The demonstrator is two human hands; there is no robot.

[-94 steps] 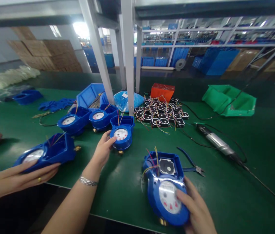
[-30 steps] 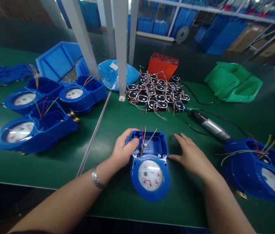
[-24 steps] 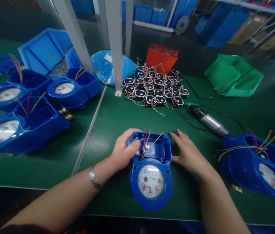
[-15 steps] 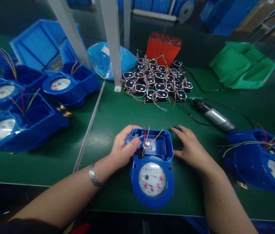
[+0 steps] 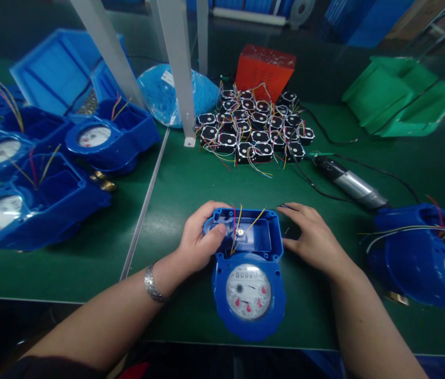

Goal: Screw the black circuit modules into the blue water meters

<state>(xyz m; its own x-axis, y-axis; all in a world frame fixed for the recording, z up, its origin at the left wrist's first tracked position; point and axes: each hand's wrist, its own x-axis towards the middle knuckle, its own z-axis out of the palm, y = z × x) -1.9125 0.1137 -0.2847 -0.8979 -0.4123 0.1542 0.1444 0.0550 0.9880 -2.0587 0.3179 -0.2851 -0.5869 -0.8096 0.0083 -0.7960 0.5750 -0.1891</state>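
A blue water meter rests in front of me, its round dial facing up and its rectangular wiring box uncovered. Red and yellow wires rise out of the box beside a small brass-coloured fitting. My left hand grips the box's left side, thumb over the rim and fingers around the outer wall. To the right of the box, my right hand has thumb and fingers apart, with the fingertips close to the wall; whether they touch it I cannot tell. Something small and dark shows at its index fingertip, too blurred to name.
Several blue meters stand at left, another meter at right. Wired black modules lie at the back before an orange box. An electric screwdriver, a green bin and a grey post are also around.
My left hand keeps its grip on the water meter. My right hand stays beside the box with its fingers slightly shifted. The view has moved a little.
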